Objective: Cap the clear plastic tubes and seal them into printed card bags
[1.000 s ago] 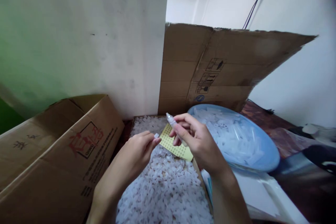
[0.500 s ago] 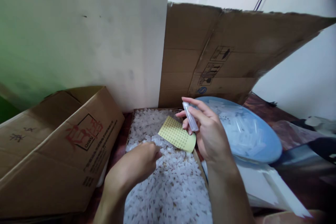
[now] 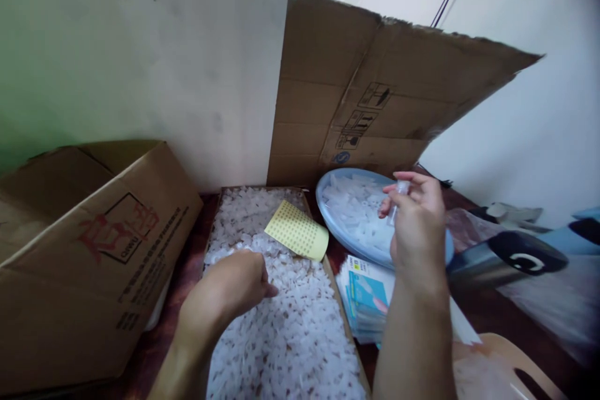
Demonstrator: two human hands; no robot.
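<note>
My right hand (image 3: 419, 215) pinches a small clear plastic tube (image 3: 402, 187) between thumb and fingers, above the blue basin (image 3: 323, 215). Inside the basin lie many similar clear tubes (image 3: 359, 215). My left hand (image 3: 239, 281) is closed with its fingers curled under, low over a shallow cardboard tray (image 3: 354, 340) full of small whitish translucent pieces (image 3: 285, 337). Whatever its fingertips may hold is hidden. A yellow sheet with rows of small round dots (image 3: 297, 231) rests on the pieces, its right end curling, just beyond my left hand.
An open cardboard box (image 3: 154, 250) with red print stands at the left. Behind the basin a large cardboard sheet (image 3: 356, 87) leans on the wall. A stack of blue-and-white printed packets (image 3: 368, 300) lies beside the tray. A dark cylindrical object (image 3: 510, 256) and clear plastic bags (image 3: 553, 287) are at right.
My right hand has moved right with the tube, from above the yellow sheet to over the basin. The view has turned slightly right. My left hand remains closed over the pieces.
</note>
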